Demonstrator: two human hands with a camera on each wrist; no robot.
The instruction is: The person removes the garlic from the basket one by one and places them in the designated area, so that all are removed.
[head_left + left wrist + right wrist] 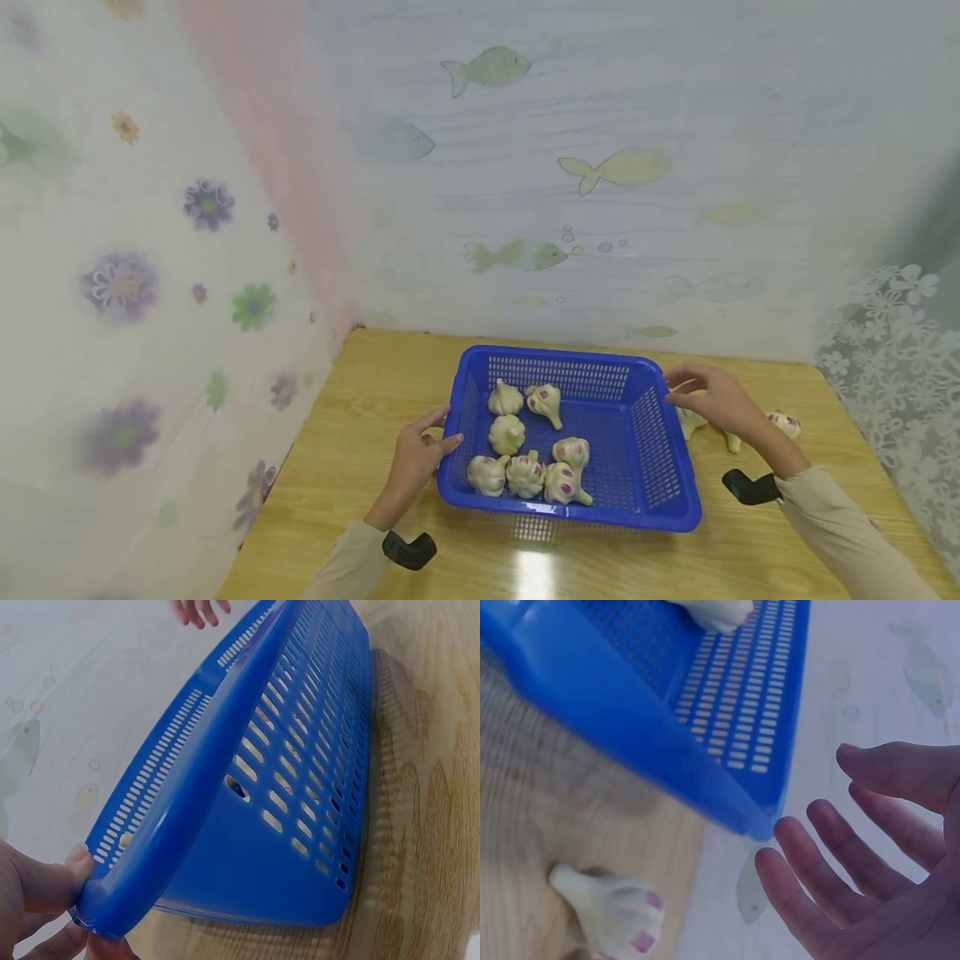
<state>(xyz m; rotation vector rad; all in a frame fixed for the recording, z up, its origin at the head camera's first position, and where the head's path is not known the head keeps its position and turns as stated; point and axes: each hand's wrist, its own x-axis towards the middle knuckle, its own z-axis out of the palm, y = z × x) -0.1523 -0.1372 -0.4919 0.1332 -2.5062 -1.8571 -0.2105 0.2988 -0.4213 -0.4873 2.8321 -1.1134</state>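
Note:
A blue perforated basket (570, 518) holds several garlic bulbs (524, 474), mostly toward its left and front. My left hand (420, 457) grips its left rim, thumb on top and fingers beneath, as the left wrist view shows at the rim (172, 817). Beside the right rim, my right hand (716, 400) is spread; in the right wrist view the hand (877, 855) has its fingers apart near the basket's corner (754, 817), with nothing held. Below that corner a garlic bulb (619, 911) lies on the table.
More garlic bulbs lie on the wooden table (360, 400) right of the basket, one (783, 423) beyond my right forearm and others partly hidden by the hand. A wall with fish pictures (600, 250) stands behind, and a flowered wall (187, 333) at the left.

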